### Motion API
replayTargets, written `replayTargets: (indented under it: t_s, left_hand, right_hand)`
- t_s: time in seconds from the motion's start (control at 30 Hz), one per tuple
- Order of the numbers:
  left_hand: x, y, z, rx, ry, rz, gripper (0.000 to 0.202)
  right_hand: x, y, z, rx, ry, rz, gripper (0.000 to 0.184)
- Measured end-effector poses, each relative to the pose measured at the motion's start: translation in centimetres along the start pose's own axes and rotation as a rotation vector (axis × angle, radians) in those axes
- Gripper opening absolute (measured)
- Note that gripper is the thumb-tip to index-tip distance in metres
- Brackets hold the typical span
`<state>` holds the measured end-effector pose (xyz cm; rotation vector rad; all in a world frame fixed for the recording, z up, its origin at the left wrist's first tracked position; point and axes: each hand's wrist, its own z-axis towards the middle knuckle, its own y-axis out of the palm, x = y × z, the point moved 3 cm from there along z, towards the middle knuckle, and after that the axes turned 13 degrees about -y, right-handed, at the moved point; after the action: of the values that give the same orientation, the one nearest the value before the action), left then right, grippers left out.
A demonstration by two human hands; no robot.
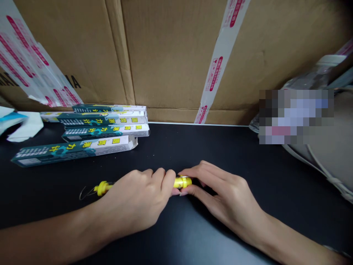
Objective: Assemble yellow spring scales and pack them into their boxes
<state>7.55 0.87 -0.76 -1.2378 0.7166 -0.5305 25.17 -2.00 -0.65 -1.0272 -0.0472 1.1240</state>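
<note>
A tubular spring scale with yellow ends lies crosswise just over the black tabletop, a thin wire hook sticking out at its left end. My left hand is closed around the tube and hides most of its middle. At the yellow right end, the thumb and fingers of my right hand pinch the cap, where a small metal ring or clip shows. Behind my left hand lies a long printed box with its right end flap open.
Several similar boxes are stacked behind, against a large taped carton. White and blue packaging lies at far left. A clear plastic bottle and a grey bag occupy the right side of the tabletop.
</note>
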Motion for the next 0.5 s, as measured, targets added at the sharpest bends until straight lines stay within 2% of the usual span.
replayTargets:
  t_s: [0.13, 0.27, 0.4, 0.5]
  left_hand:
    - [-0.07, 0.02, 0.05, -0.001, 0.004, 0.015, 0.009]
    - [-0.18, 0.1, 0.01, -0.003, 0.006, 0.011, 0.008]
    - [-0.08, 0.05, -0.09, 0.012, 0.019, 0.026, 0.005]
    - [0.06, -0.12, -0.1, 0.019, 0.024, 0.058, 0.006]
  right_hand:
    - [0.11, 0.23, -0.33, -0.013, 0.056, -0.041, 0.018]
    - [0.35, 0.19, -0.57, 0.023, 0.169, -0.134, 0.039]
    - [0.07, 0.13, -0.42, -0.055, 0.132, -0.194, 0.025]
    - [-0.17, 0.04, -0.31, -0.077, 0.101, -0.219, 0.025]
